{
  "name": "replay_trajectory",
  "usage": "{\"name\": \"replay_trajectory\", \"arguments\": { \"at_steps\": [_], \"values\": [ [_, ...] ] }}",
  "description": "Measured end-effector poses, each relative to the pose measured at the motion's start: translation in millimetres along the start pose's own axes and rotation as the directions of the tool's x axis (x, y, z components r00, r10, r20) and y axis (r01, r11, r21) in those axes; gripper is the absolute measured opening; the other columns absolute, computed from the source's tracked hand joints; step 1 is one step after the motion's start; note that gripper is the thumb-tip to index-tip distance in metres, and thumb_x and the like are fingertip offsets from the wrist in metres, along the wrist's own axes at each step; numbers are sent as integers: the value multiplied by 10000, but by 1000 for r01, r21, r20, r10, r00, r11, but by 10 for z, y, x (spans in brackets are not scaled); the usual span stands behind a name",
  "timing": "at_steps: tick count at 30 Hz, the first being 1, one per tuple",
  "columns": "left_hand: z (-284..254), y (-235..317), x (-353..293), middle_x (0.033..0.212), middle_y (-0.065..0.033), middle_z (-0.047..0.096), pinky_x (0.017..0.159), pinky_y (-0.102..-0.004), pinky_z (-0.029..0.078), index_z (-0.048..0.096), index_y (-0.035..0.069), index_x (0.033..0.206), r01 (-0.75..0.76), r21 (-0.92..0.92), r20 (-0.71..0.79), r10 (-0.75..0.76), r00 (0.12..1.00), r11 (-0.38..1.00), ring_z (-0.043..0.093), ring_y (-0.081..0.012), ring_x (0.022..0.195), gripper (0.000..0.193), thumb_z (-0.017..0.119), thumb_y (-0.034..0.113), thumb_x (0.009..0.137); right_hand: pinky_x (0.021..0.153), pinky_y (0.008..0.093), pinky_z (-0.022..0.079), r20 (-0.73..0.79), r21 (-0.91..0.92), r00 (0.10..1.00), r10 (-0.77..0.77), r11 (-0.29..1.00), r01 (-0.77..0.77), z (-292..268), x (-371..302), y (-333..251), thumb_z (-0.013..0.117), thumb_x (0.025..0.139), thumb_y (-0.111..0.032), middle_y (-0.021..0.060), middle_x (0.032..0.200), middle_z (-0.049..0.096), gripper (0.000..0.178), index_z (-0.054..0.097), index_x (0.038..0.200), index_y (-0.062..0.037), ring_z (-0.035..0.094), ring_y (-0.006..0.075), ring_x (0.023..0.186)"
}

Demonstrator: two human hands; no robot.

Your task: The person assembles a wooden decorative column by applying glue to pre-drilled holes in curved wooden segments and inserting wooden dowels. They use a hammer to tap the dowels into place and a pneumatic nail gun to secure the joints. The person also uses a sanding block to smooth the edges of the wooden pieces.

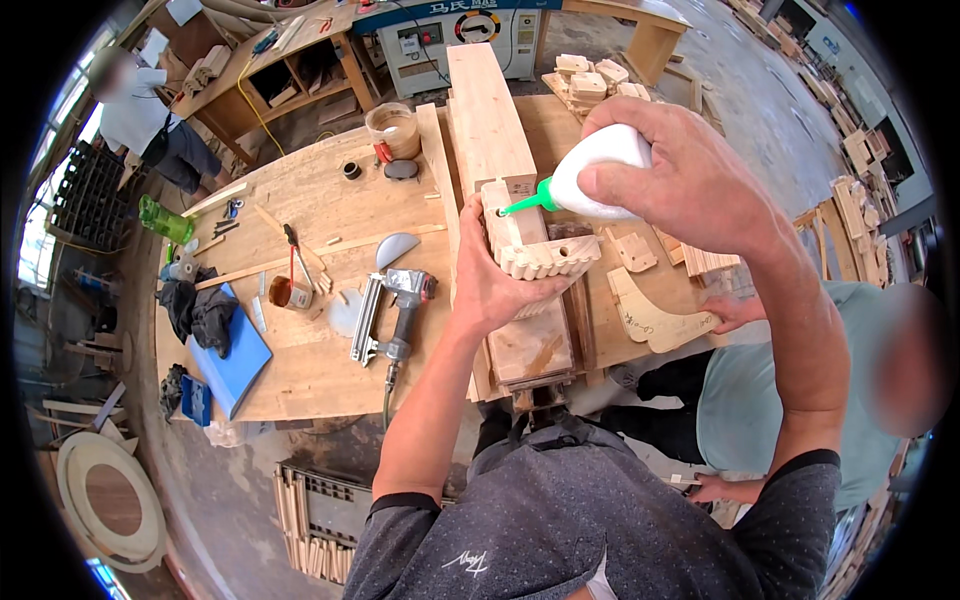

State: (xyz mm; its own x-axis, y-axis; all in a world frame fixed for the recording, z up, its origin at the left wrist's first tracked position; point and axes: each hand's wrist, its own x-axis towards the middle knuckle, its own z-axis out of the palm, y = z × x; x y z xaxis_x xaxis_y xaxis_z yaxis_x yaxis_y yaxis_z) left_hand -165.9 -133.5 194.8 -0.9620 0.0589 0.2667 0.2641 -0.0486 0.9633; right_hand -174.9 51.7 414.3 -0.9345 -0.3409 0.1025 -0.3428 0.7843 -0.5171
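My right hand (pixel 665 165) is wrapped around a white squeeze bottle (pixel 603 172) with a green nozzle (pixel 530 203). The bottle is tilted down to the left, and its nozzle tip meets a round hole in the upper face of a wooden block (pixel 513 228). From the near side, my left hand (pixel 487 275) grips this block, which joins a second piece at a corner. That second piece has a scalloped edge (pixel 550 260) and a hole of its own. Beyond the block, a thick pale beam (pixel 485 100) runs away from me along the bench.
A nail gun (pixel 402 310) with a hose lies on the workbench (pixel 300 190) at left. Near it are a brush pot (pixel 290 292), a blue folder (pixel 240 350) and a clear tub (pixel 393 130). At right, a co-worker's hand (pixel 735 312) touches a curved wooden piece (pixel 660 325).
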Motion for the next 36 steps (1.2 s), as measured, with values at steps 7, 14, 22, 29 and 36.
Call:
{"name": "replay_trajectory", "arguments": {
  "at_steps": [7,14,22,29,36],
  "values": [
    [-13,-57,-1,1378,-139,538,1117,-423,495,273,3,1525,-13,5,-10,13,1000,1000,581,-257,1274,1279,1027,203,512,835,455,558,-15,-34,1000,3,999,-3,25,-105,-235,721,870,-304,260,941,736,413,707,1128,18,734,404,893],
    [-25,59,16,1407,-153,520,1139,-426,473,246,-13,1543,41,-60,55,-38,998,997,555,-256,1304,1309,1024,208,513,792,480,553,-77,-154,965,-249,960,235,110,-204,-178,753,879,-240,231,952,711,355,694,1152,-21,712,410,886],
    [-57,-71,6,1427,-161,483,1163,-395,443,234,-35,1533,7,-12,15,-7,1000,1000,527,-257,1324,1324,1037,214,510,716,423,561,-180,-274,883,-432,885,377,448,-547,-16,832,830,-154,131,976,641,417,663,1209,-111,689,349,843],
    [-26,-91,3,1453,-166,457,1189,-392,416,220,-50,1551,31,-37,36,-30,999,999,505,-262,1350,1350,1039,194,506,789,420,581,-381,-148,845,-375,927,344,442,-806,253,882,760,-73,164,1117,690,530,662,1242,-93,713,353,951],
    [-21,-148,1,1334,-91,484,1083,-408,510,339,57,1468,-51,-4,-4,51,999,999,551,-235,1241,1176,1023,160,517,823,421,568,-284,-80,925,-252,968,239,152,-1155,255,874,764,-46,178,1106,692,513,663,1231,-55,706,362,956]
  ]
}}
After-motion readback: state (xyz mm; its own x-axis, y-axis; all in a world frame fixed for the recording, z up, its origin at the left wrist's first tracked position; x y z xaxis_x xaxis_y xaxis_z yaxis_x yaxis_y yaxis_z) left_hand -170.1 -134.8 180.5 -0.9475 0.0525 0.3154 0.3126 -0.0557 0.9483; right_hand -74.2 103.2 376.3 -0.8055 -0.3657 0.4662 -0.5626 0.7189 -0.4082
